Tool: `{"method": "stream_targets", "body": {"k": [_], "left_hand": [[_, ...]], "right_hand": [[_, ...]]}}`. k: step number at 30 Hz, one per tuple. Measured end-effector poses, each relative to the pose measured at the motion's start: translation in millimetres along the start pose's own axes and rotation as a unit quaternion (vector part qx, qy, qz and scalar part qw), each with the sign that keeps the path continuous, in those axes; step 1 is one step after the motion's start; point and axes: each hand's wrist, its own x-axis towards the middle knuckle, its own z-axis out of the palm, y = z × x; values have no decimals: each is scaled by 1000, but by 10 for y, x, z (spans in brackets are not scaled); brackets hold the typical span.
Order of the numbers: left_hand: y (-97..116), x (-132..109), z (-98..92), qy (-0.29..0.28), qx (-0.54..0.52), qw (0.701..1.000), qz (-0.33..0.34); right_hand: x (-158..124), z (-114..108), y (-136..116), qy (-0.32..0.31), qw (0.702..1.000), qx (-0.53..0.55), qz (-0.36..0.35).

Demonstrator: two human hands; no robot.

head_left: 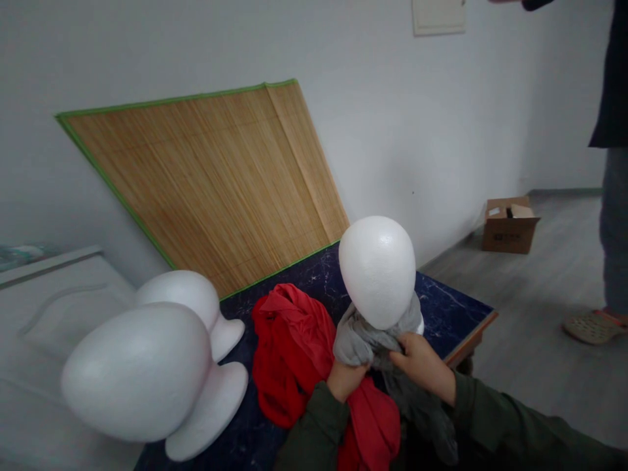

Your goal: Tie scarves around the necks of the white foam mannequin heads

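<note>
Hands (417,366) together, clamped on grey cloth (360,343); navy marble-look table (454,307), bamboo mat (206,190) agst wall (417,131).

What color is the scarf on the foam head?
The scarf is plain grey, shown in the head view.

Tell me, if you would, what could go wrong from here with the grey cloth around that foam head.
The foam mannequin head looks light, so pulling the grey cloth with the left hand and right hand might tip it over. The red cloth lies right against the left hand and could get caught up in the grey one.
</note>
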Motion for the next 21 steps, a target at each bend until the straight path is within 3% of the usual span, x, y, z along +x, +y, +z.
{"method": "stream_targets", "body": {"k": [6, 11, 17, 21], "left_hand": [[-173, 96, -71, -32, -136, 986, -87], [-161, 103, -144, -16, -259, 950, -174], [-134, 110, -249, -21, -323, 928, -184], [-135, 119, -284, 18, -346, 920, -181]], "right_hand": [[77, -364, 253, 37, 999, -17, -4], [160, -591, 477, 126, 992, -17, 11], [336, -599, 768, 225, 973, 15, 46], [388, -544, 885, 274, 947, 146, 85]]}}
